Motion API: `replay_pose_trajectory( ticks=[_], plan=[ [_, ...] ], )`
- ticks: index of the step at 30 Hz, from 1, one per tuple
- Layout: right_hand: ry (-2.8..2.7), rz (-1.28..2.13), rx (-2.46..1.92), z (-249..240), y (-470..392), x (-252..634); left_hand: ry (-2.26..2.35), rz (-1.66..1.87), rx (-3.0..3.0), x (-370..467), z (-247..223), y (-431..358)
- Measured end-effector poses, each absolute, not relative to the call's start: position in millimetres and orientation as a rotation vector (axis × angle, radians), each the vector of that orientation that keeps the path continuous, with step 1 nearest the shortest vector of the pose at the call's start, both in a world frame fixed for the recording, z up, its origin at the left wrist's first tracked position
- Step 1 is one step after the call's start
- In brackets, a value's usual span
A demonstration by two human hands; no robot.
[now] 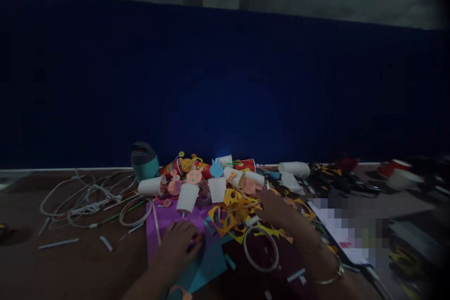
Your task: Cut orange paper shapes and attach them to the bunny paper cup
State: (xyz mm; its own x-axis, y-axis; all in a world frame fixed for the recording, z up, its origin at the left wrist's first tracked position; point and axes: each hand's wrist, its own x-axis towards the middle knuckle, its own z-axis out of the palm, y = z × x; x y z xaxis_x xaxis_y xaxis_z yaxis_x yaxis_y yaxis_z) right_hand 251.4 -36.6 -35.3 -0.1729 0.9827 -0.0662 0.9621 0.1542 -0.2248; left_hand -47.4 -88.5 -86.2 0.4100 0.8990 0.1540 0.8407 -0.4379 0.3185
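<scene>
Left hand (182, 240): lay curled over purple paper (168, 219), perhaps steadying it. Right hand (273, 206): was at yellow scraps (232, 197). Whether either pinched anything could not be told.

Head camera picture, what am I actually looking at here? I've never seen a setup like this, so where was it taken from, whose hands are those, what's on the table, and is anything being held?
There is no robot here. A person wears the camera on their head, and this single picture looks forward and down at their two bare hands. Behind the table is a dark blue backdrop.

The left hand is over a purple sheet, beside a blue sheet. The right hand reaches to the yellow paper cutouts. It is too dim to tell whether either holds anything.

Past the hands lie white cups and paper shapes; to the left are tangled white cables.
</scene>
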Motion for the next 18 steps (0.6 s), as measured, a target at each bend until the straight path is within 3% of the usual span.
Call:
replay_pose_trajectory(
  ticks=[18],
  plan=[
    [-2.15,0.254,-2.134,-5.4,2.3,293.2,1.771,0.177,2.198,-32.4,-66.2,-87.1]
  ],
)
